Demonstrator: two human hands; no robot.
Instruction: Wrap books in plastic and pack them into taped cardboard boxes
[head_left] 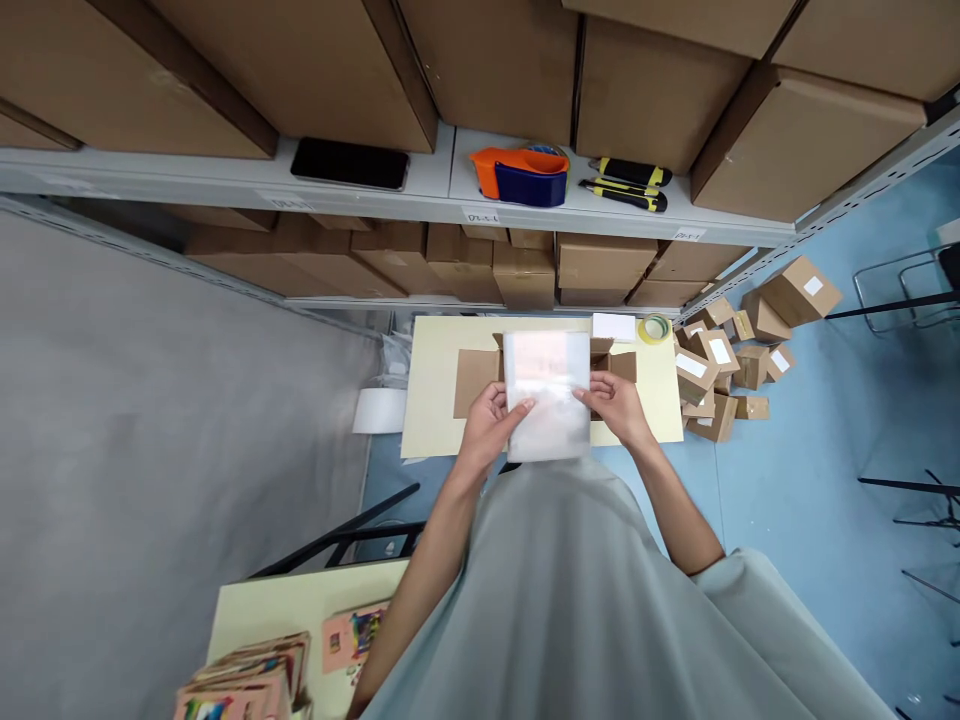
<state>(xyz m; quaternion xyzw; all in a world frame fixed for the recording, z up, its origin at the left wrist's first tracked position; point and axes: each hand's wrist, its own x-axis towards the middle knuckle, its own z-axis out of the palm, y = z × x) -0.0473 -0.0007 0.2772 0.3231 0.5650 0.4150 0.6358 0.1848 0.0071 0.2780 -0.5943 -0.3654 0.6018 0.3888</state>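
A flat whitish rectangular packet (548, 400), glossy and with a pale pink patch near its top, is held up between both hands. My left hand (491, 420) grips its left edge, the thumb lying on the near face. On the opposite edge my right hand (609, 402) pinches it the same way. What the packet contains is blurred by glare. Behind it stands an open cardboard box (476, 382) with flaps folded out, its inside mostly hidden by the packet and my hands. The box rests on a pale yellow table (433, 425).
A tape roll (654, 329) and a white stack (613, 326) lie at the table's back right. Above, a shelf (442, 190) carries a phone (349, 164), an orange-blue tape dispenser (521, 176) and cutters (628, 185). Parcels (712, 365) pile up at right; booklets (244, 685) sit lower left.
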